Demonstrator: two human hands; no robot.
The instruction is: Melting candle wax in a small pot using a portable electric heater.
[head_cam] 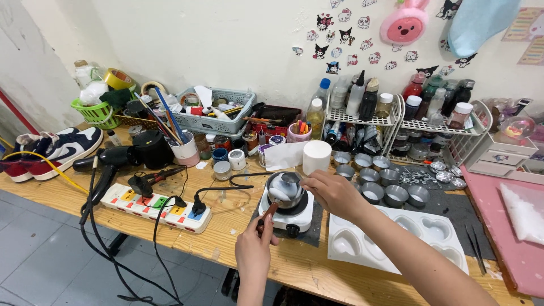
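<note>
A small metal pot (pixel 284 190) sits on a white electric hotplate (pixel 287 214) near the front edge of the table (pixel 226 241); its contents cannot be made out. Behind it stands a white cylindrical candle (pixel 316 157). To the right lies a cluster of small round metal tins (pixel 378 184), seemingly empty, on a dark mat (pixel 453 207). A white heart-cavity mould (pixel 396 235) rests just beside the hotplate, cavities empty. Two white wire racks (pixel 396 122) against the wall hold assorted bottles. A grey basket (pixel 218 116) holds mixed tools, a green basket (pixel 96 110) sits at far left, and a white cup (pixel 186 150) holds pens.

The table is wooden and cluttered: a power strip (pixel 161 207) with plugs inserted, a black hair dryer (pixel 110 164), sneakers (pixel 54 150) at the left end, a pink board (pixel 504 226) at right. The wall is white with cartoon stickers (pixel 345 37); the floor is grey tile.

The left hand (pixel 255 249) reaches up from below, its grip closed around the pot's brown handle (pixel 267 215). The right hand (pixel 334 192) extends across the mould, fingers pinched on a spoon (pixel 290 178) whose bowl sits over the pot.
</note>
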